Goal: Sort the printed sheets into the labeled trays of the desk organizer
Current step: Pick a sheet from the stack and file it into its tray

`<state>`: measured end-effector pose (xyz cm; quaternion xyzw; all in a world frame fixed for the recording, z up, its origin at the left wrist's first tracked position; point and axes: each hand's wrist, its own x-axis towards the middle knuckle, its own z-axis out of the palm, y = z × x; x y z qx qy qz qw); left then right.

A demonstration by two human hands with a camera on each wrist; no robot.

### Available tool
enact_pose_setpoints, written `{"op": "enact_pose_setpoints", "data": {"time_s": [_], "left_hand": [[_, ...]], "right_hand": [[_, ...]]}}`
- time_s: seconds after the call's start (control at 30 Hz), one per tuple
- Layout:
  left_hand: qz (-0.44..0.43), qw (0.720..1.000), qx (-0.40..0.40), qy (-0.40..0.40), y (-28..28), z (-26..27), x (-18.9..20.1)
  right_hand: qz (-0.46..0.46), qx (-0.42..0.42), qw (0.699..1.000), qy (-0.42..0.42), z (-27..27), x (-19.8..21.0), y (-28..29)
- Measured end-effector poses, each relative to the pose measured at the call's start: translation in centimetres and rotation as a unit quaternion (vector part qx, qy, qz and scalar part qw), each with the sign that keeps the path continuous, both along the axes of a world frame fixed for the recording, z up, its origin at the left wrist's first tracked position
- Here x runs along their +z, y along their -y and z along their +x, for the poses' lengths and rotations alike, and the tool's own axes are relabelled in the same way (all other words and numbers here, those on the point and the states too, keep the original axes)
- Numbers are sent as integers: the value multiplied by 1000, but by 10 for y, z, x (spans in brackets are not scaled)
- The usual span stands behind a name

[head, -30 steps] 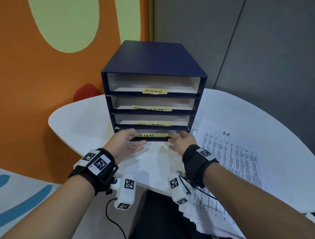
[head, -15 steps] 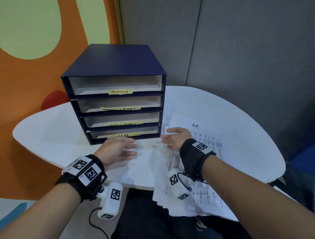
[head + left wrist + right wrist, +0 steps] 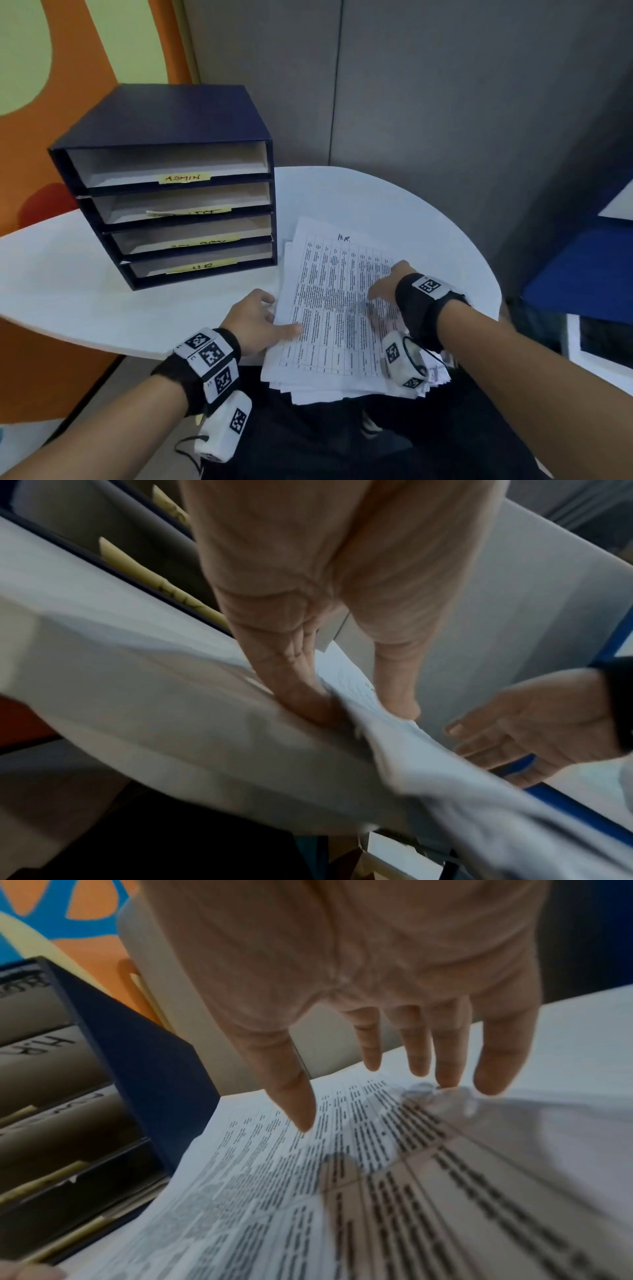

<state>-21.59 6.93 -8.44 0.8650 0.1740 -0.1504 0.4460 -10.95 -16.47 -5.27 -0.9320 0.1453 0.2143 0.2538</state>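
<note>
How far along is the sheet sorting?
Early. All four trays of the blue desk organizer look empty, though their depths are dim. In hand: the left hand pinches the left edge of the top sheet marked H.R.; the right hand hovers open over it. Left: the whole paper stack.

the four-tray navy cardboard desk organizer [image 3: 164,192] stands on the left part of the round white tabletop [image 3: 394,205], its open trays stacked one above another and facing the person. just right of it, at the near edge, lies the loose stack of white printed sheets [image 3: 329,308], overhanging that edge. the left hand [image 3: 255,320] pinches the stack's left edge; the right hand [image 3: 385,286] is above the stack's right part.
</note>
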Motion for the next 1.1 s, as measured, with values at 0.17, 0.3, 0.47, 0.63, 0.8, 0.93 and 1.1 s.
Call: {"op": "enact_pose_setpoints", "data": {"time_s": [0.17,0.3,0.47,0.63,0.8,0.93,1.1], "left_hand": [[70,998,0,-5,1,6,2],[97,994,38,37,-11,11,14],[25,996,69,54,-25,11,22],[-98,989,98,57,-21,3,30],[-156,979,110,75,-24,-7,36],[-211,970,107,44,-20,-26,32],[-201,978,39,-37,-19,-60,37]], "right_hand": [[-13,38,999,-3,-7,-1,-9],[-19,56,998,-7,-11,3,-8],[-28,70,997,1,-17,8,-8],[-5,49,999,12,-20,15,-13],[98,29,993,51,-29,12,-3],[200,29,975,91,-47,1,14],[284,73,951,102,-74,-8,18]]}}
